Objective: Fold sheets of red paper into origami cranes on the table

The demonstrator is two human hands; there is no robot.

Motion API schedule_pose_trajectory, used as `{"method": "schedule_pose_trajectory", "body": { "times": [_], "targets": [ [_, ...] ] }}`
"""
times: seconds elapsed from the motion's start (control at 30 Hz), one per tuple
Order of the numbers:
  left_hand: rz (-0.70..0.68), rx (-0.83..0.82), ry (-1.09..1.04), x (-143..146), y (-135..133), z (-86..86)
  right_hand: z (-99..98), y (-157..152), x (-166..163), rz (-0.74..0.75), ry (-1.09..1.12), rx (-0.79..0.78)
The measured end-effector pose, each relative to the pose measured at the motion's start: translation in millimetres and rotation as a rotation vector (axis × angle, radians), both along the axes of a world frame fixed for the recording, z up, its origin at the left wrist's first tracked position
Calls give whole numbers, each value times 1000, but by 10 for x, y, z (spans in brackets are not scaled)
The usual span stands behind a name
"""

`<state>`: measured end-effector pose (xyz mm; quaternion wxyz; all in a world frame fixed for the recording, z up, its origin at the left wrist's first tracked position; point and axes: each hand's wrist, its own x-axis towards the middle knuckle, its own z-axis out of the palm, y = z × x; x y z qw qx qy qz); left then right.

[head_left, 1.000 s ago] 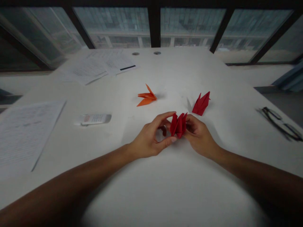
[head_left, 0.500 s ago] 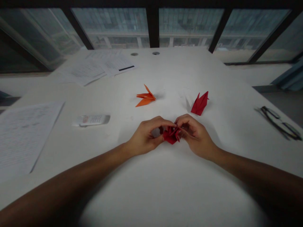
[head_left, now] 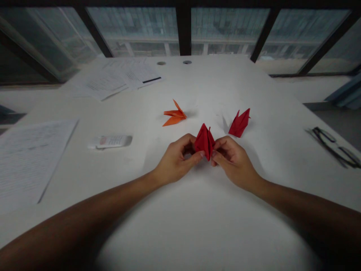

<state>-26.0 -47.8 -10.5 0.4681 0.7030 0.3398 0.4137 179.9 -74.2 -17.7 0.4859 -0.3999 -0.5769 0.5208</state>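
A piece of folded red origami paper (head_left: pixel 203 142) is pinched between my two hands, its pointed end facing up and away from me. My left hand (head_left: pixel 182 158) grips its left side, thumb across the front near the bottom. On the right edge, my right hand (head_left: pixel 231 157) closes thumb and fingers on the paper's lower corner. Just beyond my right hand stands a second red folded paper piece (head_left: pixel 239 123) with pointed tips. An orange folded paper piece (head_left: pixel 175 114) with several spread points lies farther off, left of centre.
The white table (head_left: pixel 197 226) carries a white tube-like item with printing (head_left: pixel 113 141) at left. Printed sheets (head_left: pixel 28 162) lie at the left edge, more papers (head_left: pixel 113 81) at the back left. Eyeglasses (head_left: pixel 335 146) rest at the right edge. Windows (head_left: pixel 228 30) line the back.
The red paper in my hands has been turned, so its pointed end now stands up rather than the crumpled-looking folds showing. My left thumb has come round to its front.
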Motion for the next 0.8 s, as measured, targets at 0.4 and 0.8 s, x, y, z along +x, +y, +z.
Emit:
{"method": "schedule_pose_trajectory", "body": {
  "times": [0.4, 0.8],
  "targets": [
    [22, -218, -136, 81, 12, 43, 1, -2, -8, -72, -42, -10],
    [-43, -295, -176, 58, 51, 80, 55, 7, -9, 11, -9, -38]
  ]
}}
